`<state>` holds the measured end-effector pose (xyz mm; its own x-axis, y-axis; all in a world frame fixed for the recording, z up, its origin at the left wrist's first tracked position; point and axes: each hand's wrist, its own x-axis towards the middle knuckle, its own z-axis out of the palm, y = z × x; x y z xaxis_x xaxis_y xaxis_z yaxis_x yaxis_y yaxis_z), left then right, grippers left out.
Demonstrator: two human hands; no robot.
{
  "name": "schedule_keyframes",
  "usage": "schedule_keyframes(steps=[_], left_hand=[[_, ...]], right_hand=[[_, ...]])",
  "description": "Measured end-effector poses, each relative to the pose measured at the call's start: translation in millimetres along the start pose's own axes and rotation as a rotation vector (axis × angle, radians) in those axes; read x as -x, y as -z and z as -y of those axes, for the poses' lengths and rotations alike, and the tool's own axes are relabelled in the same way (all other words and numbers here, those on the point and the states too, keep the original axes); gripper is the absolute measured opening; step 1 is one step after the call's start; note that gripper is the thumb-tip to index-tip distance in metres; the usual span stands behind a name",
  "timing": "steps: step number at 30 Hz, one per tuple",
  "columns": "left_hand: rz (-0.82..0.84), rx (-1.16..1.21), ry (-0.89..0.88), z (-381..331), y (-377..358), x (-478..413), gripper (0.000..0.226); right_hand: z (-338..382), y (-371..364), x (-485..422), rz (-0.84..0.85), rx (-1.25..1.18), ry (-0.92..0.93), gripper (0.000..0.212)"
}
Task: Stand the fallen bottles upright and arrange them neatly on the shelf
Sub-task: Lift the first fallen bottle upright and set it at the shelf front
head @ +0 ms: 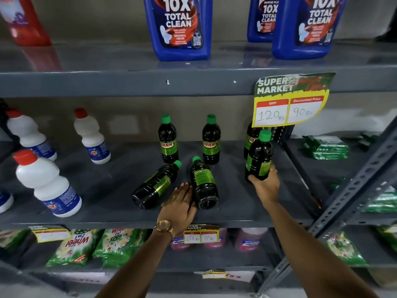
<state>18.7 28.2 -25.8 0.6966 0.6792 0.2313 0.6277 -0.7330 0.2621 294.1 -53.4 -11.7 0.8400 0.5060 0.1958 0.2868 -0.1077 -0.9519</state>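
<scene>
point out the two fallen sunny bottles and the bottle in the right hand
left fallen Sunny bottle (155, 184): head view, on its label.
right fallen Sunny bottle (204, 183): head view, mid-body.
held Sunny bottle (258, 155): head view, dark body above the right hand (265, 186).

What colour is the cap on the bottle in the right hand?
Green: the cap on the dark bottle shows clearly in the head view.

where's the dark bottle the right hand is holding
In the head view the held bottle is upright at the right end of the middle shelf, gripped at its base by the right hand, just below the yellow price tag.
</scene>
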Motion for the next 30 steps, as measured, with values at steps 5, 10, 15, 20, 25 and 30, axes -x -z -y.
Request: schedule_keyframes(steps=[5, 10, 15, 20, 25, 30], left_hand=[[0.013, 0.001, 0.004, -1, 2, -1, 0.058], [0.018, 0.001, 0.005, -2, 2, -1, 0.058], [0.002, 0.001, 0.011, -1, 1, 0, 0.058], [0.012, 0.001, 0.015, 1, 0, 0, 0.058], [0.017, -0.014, 0.005, 1, -2, -1, 0.058], [0.027, -0.011, 0.015, 3, -4, -2, 0.059]], right_hand=[[6, -6, 5, -0.125, 0.121, 0.018, 0.079], [6, -4, 7, -0.059, 0.100, 0.036, 0.072], [-1, 4, 10, -0.025, 0.022, 0.057, 0.075], [4, -6, 8, -0.151, 0.161, 0.024, 0.088], [-1, -1, 7, -0.087, 0.043, 0.048, 0.080], [-2, -1, 6, -0.130, -0.007, 0.047, 0.068]])
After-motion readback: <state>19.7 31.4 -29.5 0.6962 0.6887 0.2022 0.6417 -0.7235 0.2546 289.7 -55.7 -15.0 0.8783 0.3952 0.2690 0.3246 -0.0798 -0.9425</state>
